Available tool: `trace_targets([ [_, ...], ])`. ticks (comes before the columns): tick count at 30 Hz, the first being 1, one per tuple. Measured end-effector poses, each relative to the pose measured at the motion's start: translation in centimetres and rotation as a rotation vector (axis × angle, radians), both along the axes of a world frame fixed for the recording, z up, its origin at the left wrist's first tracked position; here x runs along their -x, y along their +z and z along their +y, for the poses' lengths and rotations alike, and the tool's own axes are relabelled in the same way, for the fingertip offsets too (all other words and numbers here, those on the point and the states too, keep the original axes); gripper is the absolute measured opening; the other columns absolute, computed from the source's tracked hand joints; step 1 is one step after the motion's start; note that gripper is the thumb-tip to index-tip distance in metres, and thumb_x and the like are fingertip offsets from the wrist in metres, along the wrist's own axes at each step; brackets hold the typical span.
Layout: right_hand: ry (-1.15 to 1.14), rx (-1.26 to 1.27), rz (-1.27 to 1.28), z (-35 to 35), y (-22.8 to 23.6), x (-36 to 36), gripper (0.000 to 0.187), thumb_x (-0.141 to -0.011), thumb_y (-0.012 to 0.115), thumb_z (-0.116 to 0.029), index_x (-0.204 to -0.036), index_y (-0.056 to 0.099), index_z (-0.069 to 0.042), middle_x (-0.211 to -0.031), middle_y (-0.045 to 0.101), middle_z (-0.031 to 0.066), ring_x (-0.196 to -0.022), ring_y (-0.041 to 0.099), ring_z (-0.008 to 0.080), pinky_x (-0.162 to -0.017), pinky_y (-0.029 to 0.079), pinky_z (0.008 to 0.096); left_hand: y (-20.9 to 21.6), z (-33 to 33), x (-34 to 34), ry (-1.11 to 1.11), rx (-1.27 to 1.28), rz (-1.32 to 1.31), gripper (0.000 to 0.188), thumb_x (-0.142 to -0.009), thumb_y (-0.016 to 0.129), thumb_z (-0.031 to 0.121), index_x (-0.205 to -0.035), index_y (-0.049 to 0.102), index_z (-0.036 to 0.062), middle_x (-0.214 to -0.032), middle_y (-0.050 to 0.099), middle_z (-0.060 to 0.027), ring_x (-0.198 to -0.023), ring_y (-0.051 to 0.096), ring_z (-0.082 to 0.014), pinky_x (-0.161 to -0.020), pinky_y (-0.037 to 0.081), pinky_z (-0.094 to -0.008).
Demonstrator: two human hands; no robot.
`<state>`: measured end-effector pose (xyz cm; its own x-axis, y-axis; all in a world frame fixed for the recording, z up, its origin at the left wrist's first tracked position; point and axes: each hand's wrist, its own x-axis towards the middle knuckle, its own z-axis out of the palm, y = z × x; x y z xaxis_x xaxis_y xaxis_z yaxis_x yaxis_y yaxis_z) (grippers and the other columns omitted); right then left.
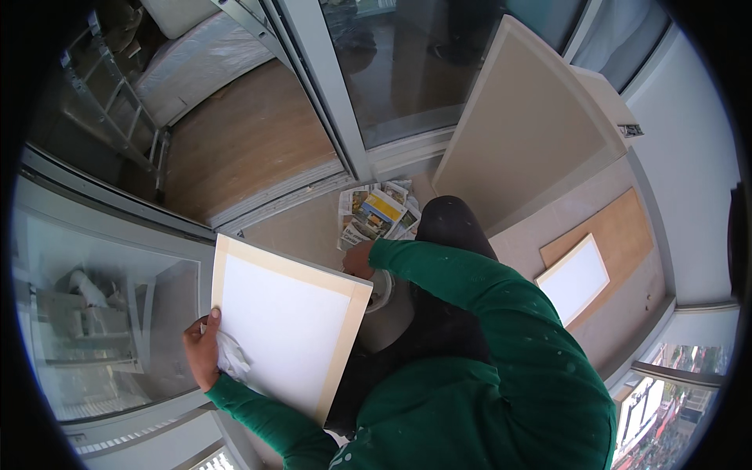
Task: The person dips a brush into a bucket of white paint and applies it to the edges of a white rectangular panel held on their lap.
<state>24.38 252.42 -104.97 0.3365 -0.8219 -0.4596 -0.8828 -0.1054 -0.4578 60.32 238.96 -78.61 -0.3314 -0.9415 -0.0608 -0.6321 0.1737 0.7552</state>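
Note:
A white panel (pixel 286 321) with a pale beige border lies tilted across my lap, to the left. My left hand (pixel 202 350) grips its left edge, thumb on the front. Between that hand and the panel is a crumpled white cloth or tissue (pixel 231 354). Just past the panel's far right corner, my right hand (pixel 359 260) reaches down beside a round tub (pixel 381 291). The panel's corner hides its fingers, so what they hold does not show. Part of the tub is also covered by the panel.
Folded newspapers (pixel 380 210) lie on the floor ahead. A large beige board (pixel 533 117) leans against the glass at right. A smaller white panel (pixel 576 278) rests on a brown board (pixel 627 227). Beyond the sliding door frame (pixel 313 78) stands a ladder (pixel 117 102).

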Motion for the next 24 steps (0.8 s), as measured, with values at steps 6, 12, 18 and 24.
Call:
trace_targets([
  [6, -0.346, 0.176, -0.172, -0.5, 8.7, 3.7, 0.063, -0.085, 0.082, -0.061, -0.094, 0.082, 0.001, -0.089, 0.077, 0.0239, -0.089, 0.076, 0.0427, -0.082, 0.058, 0.0525, 0.0, 0.4, -0.2, 0.001, -0.009, -0.044, 0.059, -0.093, 0.088, 0.048, -0.1, 0.08, -0.0108, -0.077, 0.069, -0.0071, -0.072, 0.06, -0.0153, -0.069, 0.051, -0.0326],
  [12, -0.584, 0.183, -0.112, -1.5, 10.9, 7.6, 0.068, -0.081, 0.083, -0.063, -0.105, 0.082, 0.001, -0.102, 0.079, 0.0243, -0.098, 0.076, 0.0422, -0.088, 0.059, 0.0506, 0.2, 1.0, 1.8, -0.057, -0.01, -0.159, 0.057, -0.091, 0.088, 0.049, -0.101, 0.082, -0.0064, -0.072, 0.071, -0.0079, -0.07, 0.062, -0.0147, -0.067, 0.052, -0.0338],
  [18, -0.675, 0.245, -0.181, -3.7, 11.6, 10.3, 0.069, -0.085, 0.077, -0.066, -0.098, 0.083, 0.001, -0.101, 0.079, 0.024, -0.098, 0.076, 0.043, -0.088, 0.059, 0.0505, 0.7, 2.5, 3.9, -0.149, 0.032, -0.208, 0.054, -0.09, 0.089, 0.049, -0.098, 0.083, -0.004, -0.068, 0.071, -0.0115, -0.064, 0.063, -0.017, -0.064, 0.052, -0.0344],
  [24, -0.93, 0.124, -0.292, -5.7, 9.0, 14.5, 0.055, -0.091, 0.078, -0.053, -0.079, 0.079, 0.001, -0.074, 0.075, 0.0127, -0.067, 0.073, 0.027, -0.068, 0.058, 0.0404, 0.5, 3.4, 5.9, -0.221, 0.156, -0.281, 0.051, -0.087, 0.09, 0.048, -0.09, 0.084, -0.0025, -0.056, 0.063, -0.0144, -0.054, 0.061, -0.0197, -0.057, 0.05, -0.0371],
])
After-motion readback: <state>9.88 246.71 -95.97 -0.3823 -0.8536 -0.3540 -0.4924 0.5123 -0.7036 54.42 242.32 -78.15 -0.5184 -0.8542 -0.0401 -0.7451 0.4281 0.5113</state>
